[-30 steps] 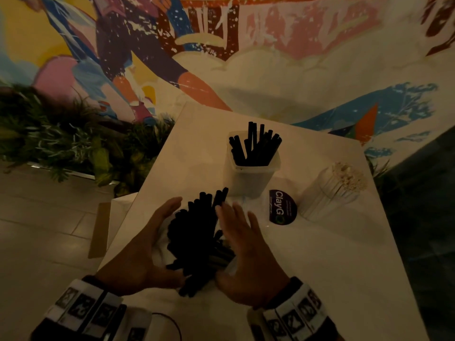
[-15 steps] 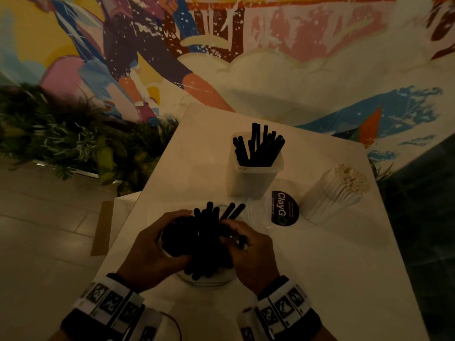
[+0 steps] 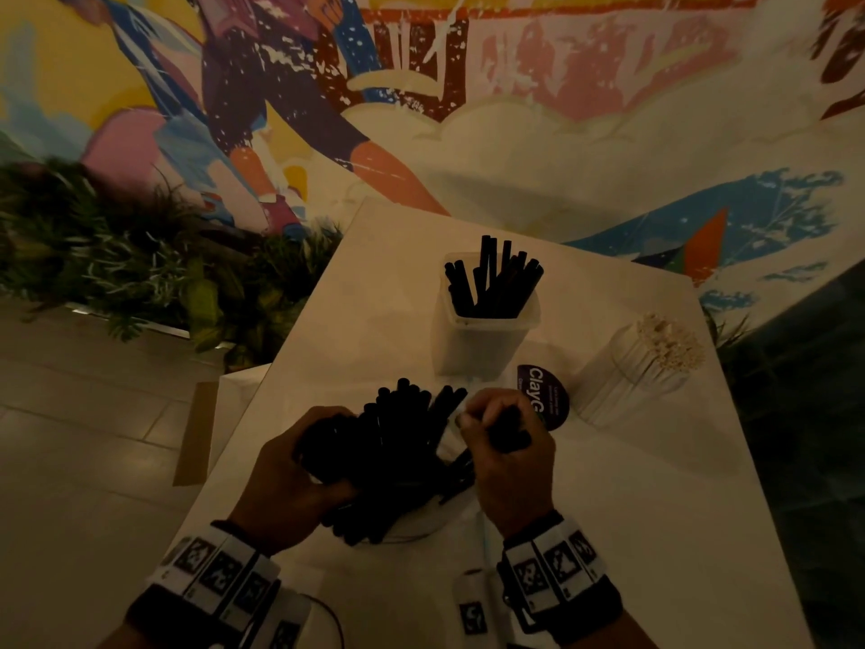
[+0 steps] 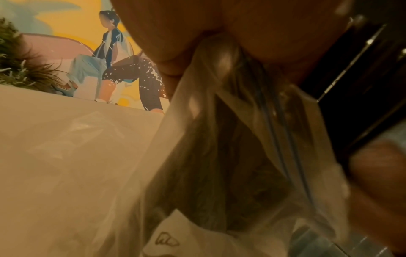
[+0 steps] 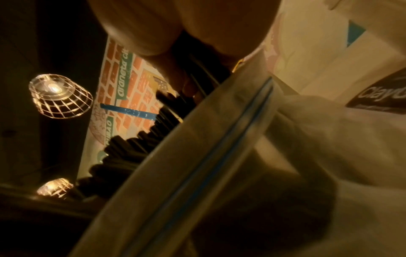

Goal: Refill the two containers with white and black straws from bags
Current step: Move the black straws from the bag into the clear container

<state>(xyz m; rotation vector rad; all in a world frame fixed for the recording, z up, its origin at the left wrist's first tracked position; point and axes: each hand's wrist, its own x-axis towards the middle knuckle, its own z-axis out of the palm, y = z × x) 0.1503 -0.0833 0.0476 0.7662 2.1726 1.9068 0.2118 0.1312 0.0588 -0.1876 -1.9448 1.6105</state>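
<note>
A thick bundle of black straws (image 3: pixel 393 447) stands tilted in a clear plastic bag (image 3: pixel 449 437) on the white table (image 3: pixel 632 508). My left hand (image 3: pixel 299 470) grips the bundle and the bag from the left. At the right side my right hand (image 3: pixel 501 442) curls round several black straws. The bag (image 4: pixel 219 139) fills the left wrist view, and its zip strip (image 5: pixel 208 165) crosses the right wrist view beside black straws (image 5: pixel 136 144). Behind stands a square clear container (image 3: pixel 482 339) part-filled with black straws (image 3: pixel 491 283). A round container of white straws (image 3: pixel 646 363) leans at the right.
A dark round ClayGo sticker (image 3: pixel 543 395) lies between my right hand and the white-straw container. A painted mural wall (image 3: pixel 515 110) runs behind the table. Green plants (image 3: pixel 117 255) and a tiled floor (image 3: pixel 70 437) are to the left, off the table's edge.
Both hands, flat at the sides of the bundle a second ago, have curled round it. The bundle now stands more upright, and my right hand has taken hold of several straws.
</note>
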